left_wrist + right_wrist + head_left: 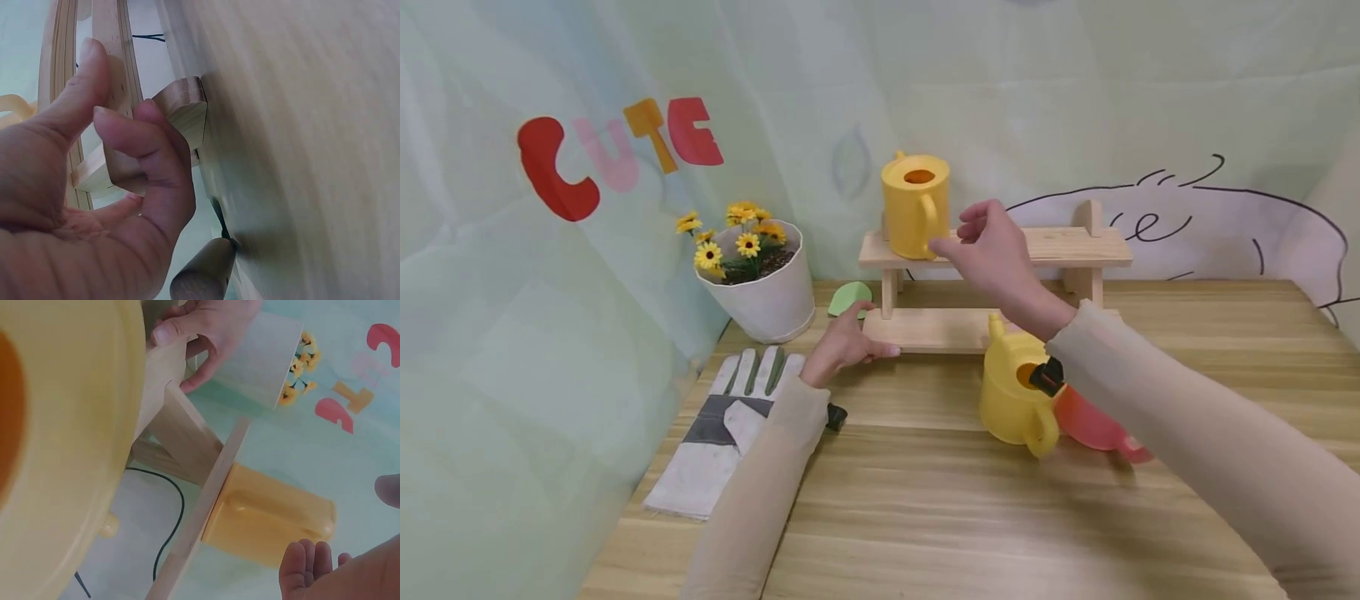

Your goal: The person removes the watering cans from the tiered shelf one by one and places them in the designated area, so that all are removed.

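A two-tier wooden shelf stands on the table. My left hand grips the left end of its lower board, thumb along the front edge. In the left wrist view, fingers curl about the board's end. A yellow watering can sits upright at the left of the top board. Just right of its handle, my right hand hovers with loosely bent fingers and holds nothing. Below my right forearm stand another yellow watering can and a pink-red one, the latter partly hidden by the sleeve.
A white pot with yellow flowers stands left of the shelf. In front of it lies a white and grey work glove. A green leaf-shaped piece lies by the shelf's left end. A printed cloth hangs behind.
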A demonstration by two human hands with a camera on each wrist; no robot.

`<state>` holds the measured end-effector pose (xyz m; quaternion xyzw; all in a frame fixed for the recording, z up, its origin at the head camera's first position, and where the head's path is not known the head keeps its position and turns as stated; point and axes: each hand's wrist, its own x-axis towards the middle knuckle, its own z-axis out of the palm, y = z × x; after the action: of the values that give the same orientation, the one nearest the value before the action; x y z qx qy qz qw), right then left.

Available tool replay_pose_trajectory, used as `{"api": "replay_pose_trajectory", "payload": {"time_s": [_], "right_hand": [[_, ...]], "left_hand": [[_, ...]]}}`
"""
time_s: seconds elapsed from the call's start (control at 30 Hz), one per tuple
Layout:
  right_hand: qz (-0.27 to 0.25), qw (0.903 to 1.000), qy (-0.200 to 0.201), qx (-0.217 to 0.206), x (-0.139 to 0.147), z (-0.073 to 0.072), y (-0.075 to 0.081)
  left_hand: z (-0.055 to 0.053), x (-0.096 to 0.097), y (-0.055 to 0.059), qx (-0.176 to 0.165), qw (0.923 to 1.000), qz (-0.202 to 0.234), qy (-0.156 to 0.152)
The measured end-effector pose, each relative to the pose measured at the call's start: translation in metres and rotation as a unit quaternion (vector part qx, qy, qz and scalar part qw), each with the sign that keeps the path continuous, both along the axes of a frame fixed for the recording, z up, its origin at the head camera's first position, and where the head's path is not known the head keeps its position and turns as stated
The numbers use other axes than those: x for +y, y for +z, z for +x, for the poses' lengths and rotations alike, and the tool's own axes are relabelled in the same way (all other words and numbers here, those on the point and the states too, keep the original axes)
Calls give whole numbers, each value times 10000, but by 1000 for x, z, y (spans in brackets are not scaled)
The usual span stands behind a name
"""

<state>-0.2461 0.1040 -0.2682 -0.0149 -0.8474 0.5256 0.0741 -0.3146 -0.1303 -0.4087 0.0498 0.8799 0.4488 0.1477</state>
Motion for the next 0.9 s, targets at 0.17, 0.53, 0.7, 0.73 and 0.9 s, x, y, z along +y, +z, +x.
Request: {"api": "replay_pose_trajectory", "payload": {"time_s": [0.17,0.53,0.7,0.73,0.9], "right_hand": [[129,9999,28,-34,-4,-16,-2],[178,9996,97,-172,-15,-43,-6],[117,9994,155,-270,-20,-53,-4],[83,9993,151,-328,-20,-54,-3],[-65,9987,112,-494,-25,-59,-1]], "left_hand": [[1,0,-1,16,10000,-80,-23],[3,0,-1,-40,10000,-49,28],[4,0,0,-1,10000,-70,29],[4,0,0,11,10000,-78,20],[4,0,-1,37,9999,-95,19]]}}
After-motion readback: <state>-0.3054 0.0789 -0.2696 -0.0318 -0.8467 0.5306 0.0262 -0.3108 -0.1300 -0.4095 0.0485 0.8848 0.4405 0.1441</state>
